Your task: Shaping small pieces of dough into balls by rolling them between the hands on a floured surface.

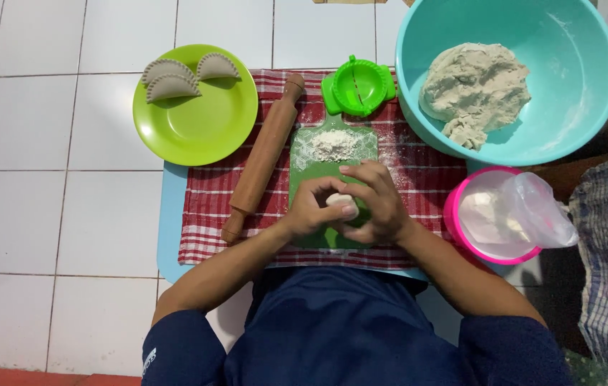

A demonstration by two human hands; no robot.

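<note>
Both my hands meet over the green cutting board (302, 166) and cup a small pale ball of dough (340, 202). My left hand (312, 208) wraps it from the left, and my right hand (377, 202) covers it from the right and above. A small heap of flour (334, 144) lies on the board just beyond my fingers. The board rests on a red checked cloth (211, 214).
A wooden rolling pin (263, 157) lies left of the board. A lime plate (200, 114) holds three folded dumplings (175, 78). A green dumpling press (358, 86), a teal bowl (575, 100) of dough (472, 86) and a pink flour tub (454, 214) are behind and right.
</note>
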